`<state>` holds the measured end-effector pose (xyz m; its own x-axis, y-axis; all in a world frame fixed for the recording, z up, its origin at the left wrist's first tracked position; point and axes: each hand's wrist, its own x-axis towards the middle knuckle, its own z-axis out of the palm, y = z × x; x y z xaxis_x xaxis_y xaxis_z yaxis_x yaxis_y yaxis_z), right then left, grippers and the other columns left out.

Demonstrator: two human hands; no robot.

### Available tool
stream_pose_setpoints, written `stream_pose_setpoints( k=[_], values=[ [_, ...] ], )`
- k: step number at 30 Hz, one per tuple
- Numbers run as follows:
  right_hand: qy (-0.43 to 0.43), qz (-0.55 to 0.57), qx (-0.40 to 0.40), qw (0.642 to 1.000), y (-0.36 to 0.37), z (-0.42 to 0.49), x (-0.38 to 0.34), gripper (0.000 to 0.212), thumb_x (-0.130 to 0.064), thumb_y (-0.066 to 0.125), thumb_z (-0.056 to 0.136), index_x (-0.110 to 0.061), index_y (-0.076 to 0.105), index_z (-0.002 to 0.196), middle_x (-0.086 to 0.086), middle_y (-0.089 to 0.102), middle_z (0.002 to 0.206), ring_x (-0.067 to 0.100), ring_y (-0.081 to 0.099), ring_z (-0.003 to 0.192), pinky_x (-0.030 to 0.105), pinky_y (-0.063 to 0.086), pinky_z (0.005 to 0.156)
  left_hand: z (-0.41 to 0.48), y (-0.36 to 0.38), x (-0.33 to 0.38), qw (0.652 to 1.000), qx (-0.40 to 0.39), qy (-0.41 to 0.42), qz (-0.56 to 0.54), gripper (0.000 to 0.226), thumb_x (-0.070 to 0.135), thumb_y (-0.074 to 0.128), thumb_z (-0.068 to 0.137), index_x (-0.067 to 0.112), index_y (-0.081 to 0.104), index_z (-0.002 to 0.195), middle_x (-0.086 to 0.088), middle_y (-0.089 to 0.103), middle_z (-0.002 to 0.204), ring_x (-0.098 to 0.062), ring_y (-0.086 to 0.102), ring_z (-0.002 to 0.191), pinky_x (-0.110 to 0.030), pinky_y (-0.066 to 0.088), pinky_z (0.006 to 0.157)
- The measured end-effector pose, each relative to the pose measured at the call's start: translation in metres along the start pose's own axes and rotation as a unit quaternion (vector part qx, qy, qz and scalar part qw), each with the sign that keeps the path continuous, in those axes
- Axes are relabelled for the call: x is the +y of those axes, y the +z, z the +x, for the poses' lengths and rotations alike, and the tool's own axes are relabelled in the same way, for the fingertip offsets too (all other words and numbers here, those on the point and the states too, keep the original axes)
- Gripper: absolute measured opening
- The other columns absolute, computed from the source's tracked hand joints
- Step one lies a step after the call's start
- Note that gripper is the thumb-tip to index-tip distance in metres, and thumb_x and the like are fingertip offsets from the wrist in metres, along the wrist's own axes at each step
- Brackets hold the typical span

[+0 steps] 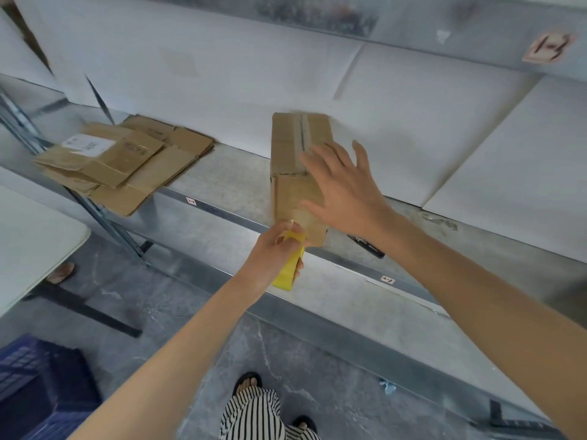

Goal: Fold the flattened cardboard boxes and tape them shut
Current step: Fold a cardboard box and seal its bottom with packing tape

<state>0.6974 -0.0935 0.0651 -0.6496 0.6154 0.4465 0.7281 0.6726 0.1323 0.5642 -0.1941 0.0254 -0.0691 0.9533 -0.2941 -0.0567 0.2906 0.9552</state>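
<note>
A folded brown cardboard box (293, 157) stands on the metal shelf (222, 182), with a strip of tape along its top seam. My right hand (344, 185) lies flat with spread fingers on the box's near right side. My left hand (274, 252) grips a yellow tape dispenser (287, 274) at the box's lower front edge. A stack of flattened cardboard boxes (127, 160) lies at the left end of the shelf, one bearing a white label.
A black marker (365, 246) lies on the shelf just right of the box. White panels (413, 122) line the back of the shelf. A white table (31, 236) stands at left, a dark blue crate (38, 382) below it. My feet are on the concrete floor.
</note>
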Motion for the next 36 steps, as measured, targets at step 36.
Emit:
stream_pose_setpoints(
  k=[36],
  values=[
    [0.364, 0.499, 0.117, 0.778, -0.040, -0.017, 0.021, 0.016, 0.002, 0.053, 0.085, -0.010, 0.054, 0.075, 0.000, 0.061, 0.068, 0.003, 0.054, 0.054, 0.021, 0.048, 0.064, 0.004, -0.100, 0.063, 0.880, 0.112, 0.190, 0.420, 0.057, 0.054, 0.054, 0.087, 0.004, 0.053, 0.059, -0.007, 0.061, 0.052, -0.015, 0.051, 0.048, -0.031, 0.042, 0.056]
  ],
)
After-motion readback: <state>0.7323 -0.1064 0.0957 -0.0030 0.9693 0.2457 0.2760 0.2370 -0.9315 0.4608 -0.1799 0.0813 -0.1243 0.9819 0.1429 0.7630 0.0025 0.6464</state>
